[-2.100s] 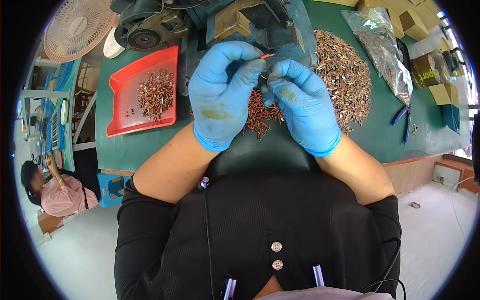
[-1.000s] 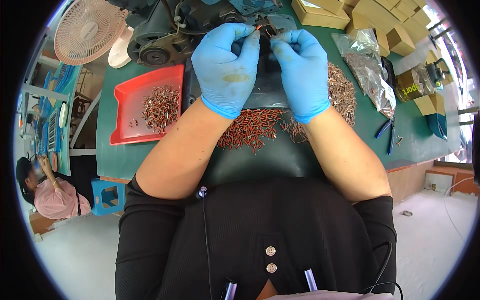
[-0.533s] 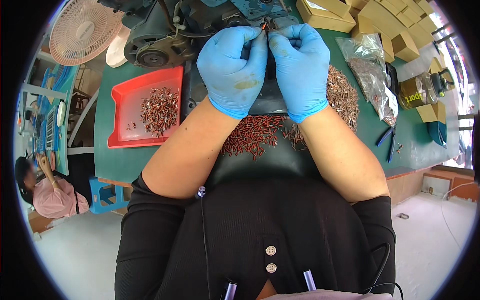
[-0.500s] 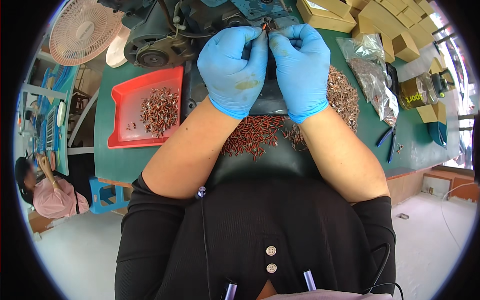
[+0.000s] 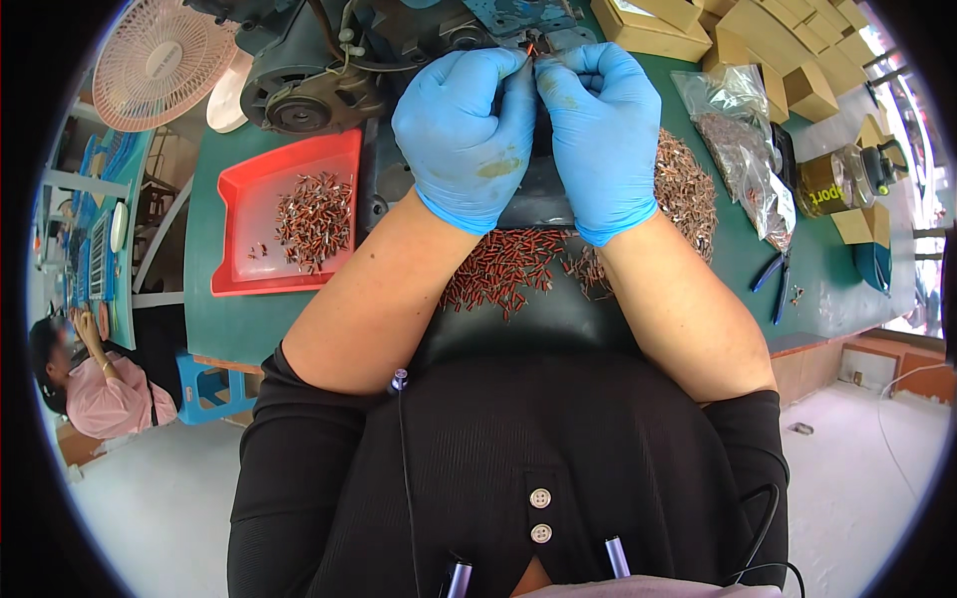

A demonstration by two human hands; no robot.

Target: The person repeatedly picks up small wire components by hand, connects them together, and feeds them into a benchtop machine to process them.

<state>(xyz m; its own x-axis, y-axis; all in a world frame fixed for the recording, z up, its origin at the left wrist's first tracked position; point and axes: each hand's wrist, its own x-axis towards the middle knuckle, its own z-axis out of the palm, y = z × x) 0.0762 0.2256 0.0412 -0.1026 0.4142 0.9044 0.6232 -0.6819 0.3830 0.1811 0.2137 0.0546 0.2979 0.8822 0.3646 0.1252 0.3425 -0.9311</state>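
Your left hand (image 5: 464, 145), in a stained blue glove, pinches a small orange-red cylindrical piece (image 5: 531, 49) between thumb and forefinger. That piece is at the far middle, right by the dark metal machine (image 5: 299, 88); you have it so close that I cannot tell whether it touches the metal. Your right hand (image 5: 604, 140), gloved in the same blue, is just beside it with thumb and fingers drawn together (whether they grasp anything, I cannot tell, since the tips are partly hidden).

Nearer you, below your wrists, a loose heap of small red cylindrical parts (image 5: 503, 267) lies on the green tabletop (image 5: 837, 264). On the left is a shallow red plastic tray (image 5: 249, 283) with similar parts gathered mostly toward its right side. To the right of your right hand spreads a large pile of brownish, silvery parts (image 5: 686, 194), partly covered by your wrist. Farther right lie a clear plastic bag of small dark pieces (image 5: 743, 164) and, on its near side, blue-handled pliers (image 5: 770, 274).
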